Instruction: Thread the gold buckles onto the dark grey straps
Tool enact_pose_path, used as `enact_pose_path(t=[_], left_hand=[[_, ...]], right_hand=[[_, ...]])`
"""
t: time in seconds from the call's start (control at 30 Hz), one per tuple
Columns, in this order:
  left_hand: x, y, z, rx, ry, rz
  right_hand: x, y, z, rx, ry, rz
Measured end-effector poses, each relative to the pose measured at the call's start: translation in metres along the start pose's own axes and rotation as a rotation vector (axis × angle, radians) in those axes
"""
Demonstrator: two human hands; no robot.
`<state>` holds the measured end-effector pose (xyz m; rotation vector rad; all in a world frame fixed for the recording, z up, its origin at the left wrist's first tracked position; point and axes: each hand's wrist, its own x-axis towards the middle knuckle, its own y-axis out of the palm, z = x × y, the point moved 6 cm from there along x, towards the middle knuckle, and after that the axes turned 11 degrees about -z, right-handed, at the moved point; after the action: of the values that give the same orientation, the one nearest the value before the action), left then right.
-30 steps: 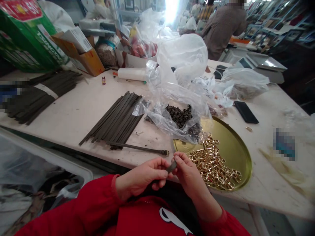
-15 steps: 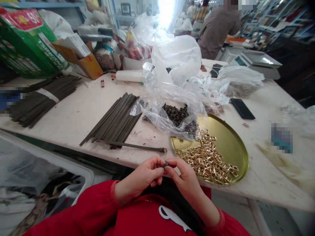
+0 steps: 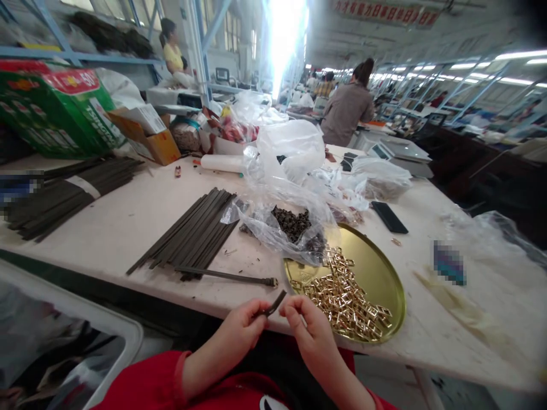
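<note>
My left hand (image 3: 241,330) is closed around a thin dark strap (image 3: 273,304) whose end sticks up between both hands, just below the table's near edge. My right hand (image 3: 305,322) is pinched shut beside the strap's tip; whatever it holds is too small to make out. A finished strap with a metal end (image 3: 226,276) lies on the table right above my hands. A round gold tray (image 3: 384,273) holding several gold buckles (image 3: 342,299) sits just to the right. A row of dark straps (image 3: 192,230) lies to the left.
A clear bag of dark small parts (image 3: 293,225) overlaps the tray's far rim. More plastic bags, a black phone (image 3: 388,217), a green box (image 3: 60,111), a cardboard box (image 3: 147,134) and another strap pile (image 3: 64,191) crowd the table. A person (image 3: 348,108) stands beyond.
The camera tilted upward, showing more of the hall. My hands parted slightly, and the strap's end now sticks up from my left hand instead of being pinched between both.
</note>
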<state>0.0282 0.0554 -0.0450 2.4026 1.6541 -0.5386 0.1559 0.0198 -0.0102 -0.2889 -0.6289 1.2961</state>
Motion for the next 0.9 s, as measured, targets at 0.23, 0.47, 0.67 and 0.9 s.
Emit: enact_pose_path(t=[0.23,0.47,0.67,0.9], left_hand=[[0.027,-0.029,-0.008,-0.13,-0.041,-0.057],[0.045,-0.016,0.001,-0.146,-0.099,0.021],[0.046,-0.019,-0.009,-0.13,-0.098,0.043],[0.038,-0.01,-0.033,-0.018,0.046,0.055]], right_hand=[[0.092,-0.027,-0.03,-0.308,-0.079,0.025],[0.212,-0.022,-0.086,-0.489,-0.037,-0.14],[0.192,-0.026,-0.084,-0.362,0.043,-0.144],[0.079,0.007,-0.04,0.748,0.76,0.156]])
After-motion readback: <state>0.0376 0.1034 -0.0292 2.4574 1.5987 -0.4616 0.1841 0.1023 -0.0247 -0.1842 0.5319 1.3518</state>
